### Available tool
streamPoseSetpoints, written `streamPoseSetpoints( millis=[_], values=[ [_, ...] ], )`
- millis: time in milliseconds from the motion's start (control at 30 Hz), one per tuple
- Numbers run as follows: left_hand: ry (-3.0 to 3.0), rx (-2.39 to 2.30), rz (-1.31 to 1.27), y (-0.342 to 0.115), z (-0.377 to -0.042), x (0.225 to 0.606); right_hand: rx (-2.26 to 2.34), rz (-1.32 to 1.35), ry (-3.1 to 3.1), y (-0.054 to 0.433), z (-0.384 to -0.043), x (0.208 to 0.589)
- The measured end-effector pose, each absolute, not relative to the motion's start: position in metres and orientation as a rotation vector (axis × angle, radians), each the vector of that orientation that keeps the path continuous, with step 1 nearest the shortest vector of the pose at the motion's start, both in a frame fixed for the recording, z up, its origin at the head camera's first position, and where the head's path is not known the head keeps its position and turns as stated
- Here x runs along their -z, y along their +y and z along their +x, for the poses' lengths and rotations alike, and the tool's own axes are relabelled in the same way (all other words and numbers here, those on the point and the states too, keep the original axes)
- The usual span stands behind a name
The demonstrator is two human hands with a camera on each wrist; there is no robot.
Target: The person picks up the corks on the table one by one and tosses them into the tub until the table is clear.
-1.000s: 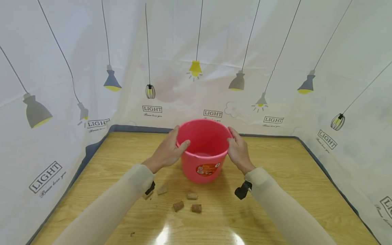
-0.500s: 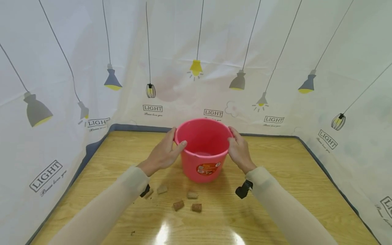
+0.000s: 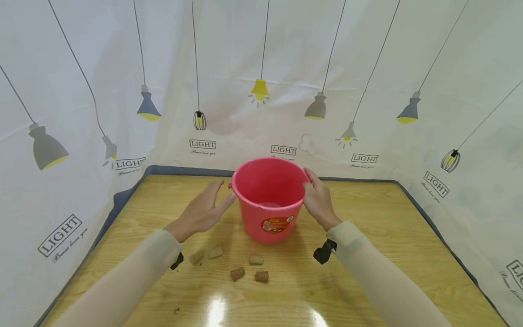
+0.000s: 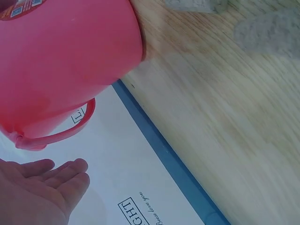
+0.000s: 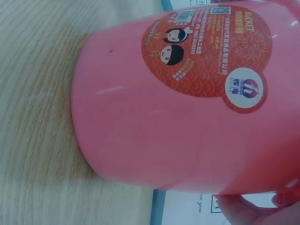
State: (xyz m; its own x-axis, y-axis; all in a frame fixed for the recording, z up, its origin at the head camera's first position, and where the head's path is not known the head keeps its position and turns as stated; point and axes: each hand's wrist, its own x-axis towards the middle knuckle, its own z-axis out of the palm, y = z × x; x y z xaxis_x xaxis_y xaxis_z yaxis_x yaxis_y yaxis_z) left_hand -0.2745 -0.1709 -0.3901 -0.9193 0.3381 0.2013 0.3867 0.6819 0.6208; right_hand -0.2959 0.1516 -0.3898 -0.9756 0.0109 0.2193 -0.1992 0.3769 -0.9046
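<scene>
A pink plastic bucket (image 3: 267,213) with a red label stands upright on the wooden table. My right hand (image 3: 318,197) grips its rim on the right side; in the right wrist view only the fingers (image 5: 239,211) show, beside the bucket's wall. My left hand (image 3: 202,211) is off the bucket, just left of the rim, fingers extended and holding nothing. In the left wrist view a pink handle (image 4: 70,133) hangs at the bucket's side, apart from the left hand (image 4: 42,192).
Several cork stoppers lie in front of the bucket, among them a brown cork (image 3: 262,276) and a paler cork (image 3: 196,257) near the left wrist. A white sheet printed with lamps (image 3: 245,136) walls in the table (image 3: 367,254) at the back and sides.
My left hand has let go of the bucket's rim and drawn back to the left, baring the handle joint there. The right hand and the bucket have stayed in place.
</scene>
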Motion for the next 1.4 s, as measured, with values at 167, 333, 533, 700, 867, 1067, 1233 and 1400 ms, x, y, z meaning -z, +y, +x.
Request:
streamPoseSetpoints(
  millis=[167,333,533,700,867,1067,1233,1400],
  values=[
    [-2.847,0.994,-0.6,-0.178,-0.27,0.391,-1.65,0.185,-2.432,0.152,-0.297,0.391],
    [-2.878,0.839,-0.611,-0.182,-0.265,0.392,-1.633,0.194,-2.427,0.152,-0.297,0.392],
    [-2.912,0.577,-0.565,-0.188,-0.258,0.394,-1.623,0.191,-2.424,0.151,-0.298,0.392],
    [-2.931,0.385,-0.533,-0.192,-0.252,0.394,-1.625,0.193,-2.427,0.15,-0.297,0.391],
    [-2.943,0.297,-0.575,-0.197,-0.247,0.399,-1.636,0.184,-2.437,0.151,-0.297,0.391],
    [-3.039,0.23,-0.594,-0.203,-0.241,0.403,-1.63,0.174,-2.444,0.152,-0.298,0.392],
    [-3.175,0.137,-0.558,-0.206,-0.236,0.405,-1.622,0.169,-2.447,0.153,-0.298,0.392],
    [-3.254,0.153,-0.539,-0.208,-0.233,0.411,-1.619,0.168,-2.448,0.151,-0.298,0.392]
  ],
)
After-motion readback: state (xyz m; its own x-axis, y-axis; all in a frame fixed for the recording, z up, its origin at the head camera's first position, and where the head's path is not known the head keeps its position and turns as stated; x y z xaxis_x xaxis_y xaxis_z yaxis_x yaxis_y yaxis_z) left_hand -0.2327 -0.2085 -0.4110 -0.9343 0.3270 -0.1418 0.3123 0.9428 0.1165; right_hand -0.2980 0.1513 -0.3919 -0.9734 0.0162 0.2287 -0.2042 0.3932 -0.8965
